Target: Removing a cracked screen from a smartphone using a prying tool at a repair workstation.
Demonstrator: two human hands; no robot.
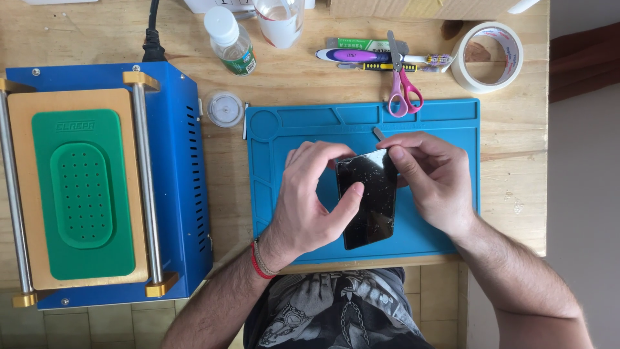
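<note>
Left hand: the left hand (310,200) rests on the blue work mat (452,119), fingers curled over the top and left edge of the black phone screen (369,200), thumb pressed on its left side, clamped on it.
Right hand: the right hand (433,178) pinches a thin metal tool (378,133) between thumb and forefinger, closed on it; its tip sits at the screen's top right corner.
Phone screen: lies upright on the mat's middle, glass speckled and cracked, between both hands.
Mat: lies on the wooden desk (290,71), near the front edge.
Left of mat: a blue heating machine (174,161) with a green pad (81,187).
Behind mat: pink scissors (403,87), a tape roll (487,57), a small bottle (230,40), a round clear lid (224,108).
</note>
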